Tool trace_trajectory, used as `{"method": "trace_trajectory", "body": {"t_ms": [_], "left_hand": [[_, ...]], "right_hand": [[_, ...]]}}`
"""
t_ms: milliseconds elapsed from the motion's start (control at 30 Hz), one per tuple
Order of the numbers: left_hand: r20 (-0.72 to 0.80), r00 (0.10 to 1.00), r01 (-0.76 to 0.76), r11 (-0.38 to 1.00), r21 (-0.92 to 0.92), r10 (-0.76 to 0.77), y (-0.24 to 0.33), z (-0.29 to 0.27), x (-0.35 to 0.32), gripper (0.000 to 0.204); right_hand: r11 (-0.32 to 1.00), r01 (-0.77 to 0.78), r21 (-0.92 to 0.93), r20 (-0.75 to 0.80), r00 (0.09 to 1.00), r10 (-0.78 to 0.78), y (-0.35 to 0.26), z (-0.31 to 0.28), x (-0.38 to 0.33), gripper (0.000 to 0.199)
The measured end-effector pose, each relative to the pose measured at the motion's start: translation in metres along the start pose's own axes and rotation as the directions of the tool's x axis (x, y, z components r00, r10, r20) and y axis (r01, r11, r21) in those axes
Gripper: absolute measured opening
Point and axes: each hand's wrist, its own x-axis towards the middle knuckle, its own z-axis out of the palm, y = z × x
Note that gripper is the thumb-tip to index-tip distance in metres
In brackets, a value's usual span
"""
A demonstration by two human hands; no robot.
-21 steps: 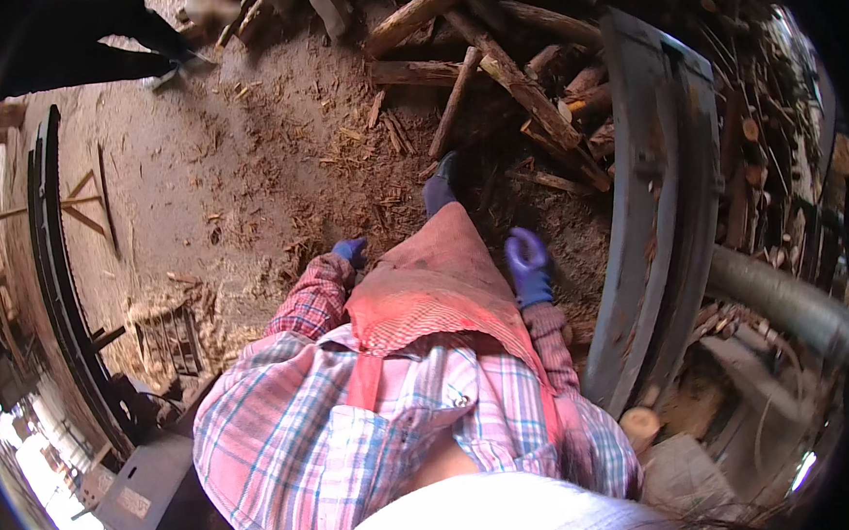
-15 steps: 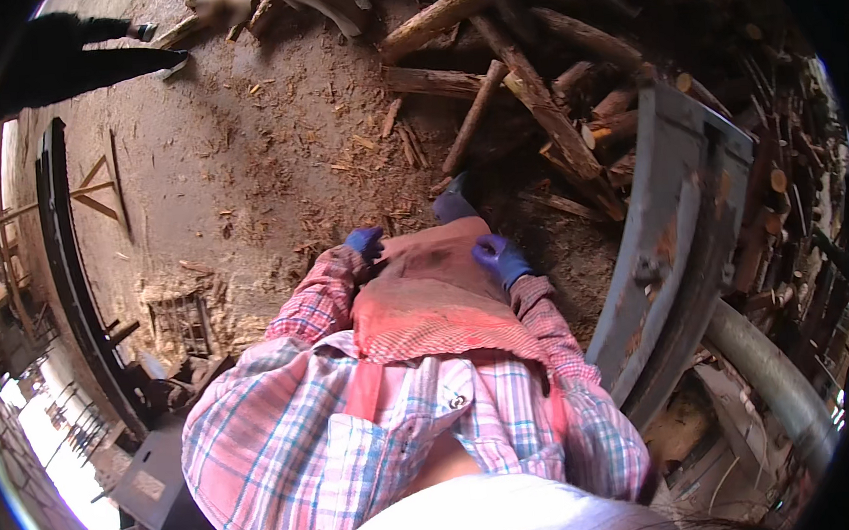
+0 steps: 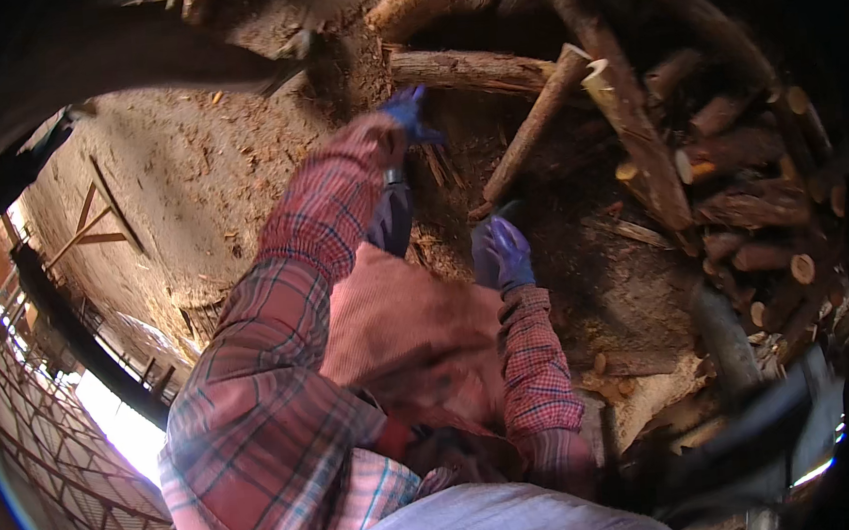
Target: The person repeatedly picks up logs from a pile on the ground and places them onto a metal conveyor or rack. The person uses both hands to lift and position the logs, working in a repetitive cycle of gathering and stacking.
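My left hand, in a blue glove, is stretched out low over the ground with its fingers apart, beside the near end of a bark-covered log. Nothing shows in it. My right hand, gloved in purple-blue, hangs near the lower end of a thinner peeled log. Its fingers point forward, loosely extended, and I see nothing held. A reddish apron spreads between my forearms. One dark boot stands just below my left hand.
A thick log leans toward me on the right. Behind it lies a pile of cut logs. A blurred dark shape crosses the upper left. At left stands a wooden frame; a grey metal piece is lower right.
I have bent forward and turned toward the logs. My left hand has moved from the apron out to the log's near end; my right hand has left the apron's edge.
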Motion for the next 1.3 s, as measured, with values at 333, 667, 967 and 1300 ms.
{"method": "trace_trajectory", "body": {"t_ms": [333,667,967,1300], "left_hand": [[0.409,0.862,-0.411,0.885,0.22,0.299,0.025,-0.047,0.22,0.066],[0.455,0.844,0.256,0.531,-0.808,0.285,0.101,-0.023,-0.101,0.071],[0.165,0.986,0.143,0.354,-0.924,0.032,0.166,-0.11,-0.475,0.052],[0.056,0.963,0.002,0.199,-0.98,0.265,0.259,-0.083,-0.708,0.049]], "right_hand": [[0.972,0.087,0.22,-0.036,0.996,-0.081,-0.064,0.1,0.209,0.048],[0.94,-0.04,0.339,0.124,0.992,-0.002,-0.036,0.053,0.099,0.066],[0.971,-0.154,0.185,0.627,0.779,0.005,0.042,0.07,-0.203,0.05],[0.924,0.145,0.352,0.567,0.752,-0.334,0.123,-0.028,-0.434,0.049]]}}
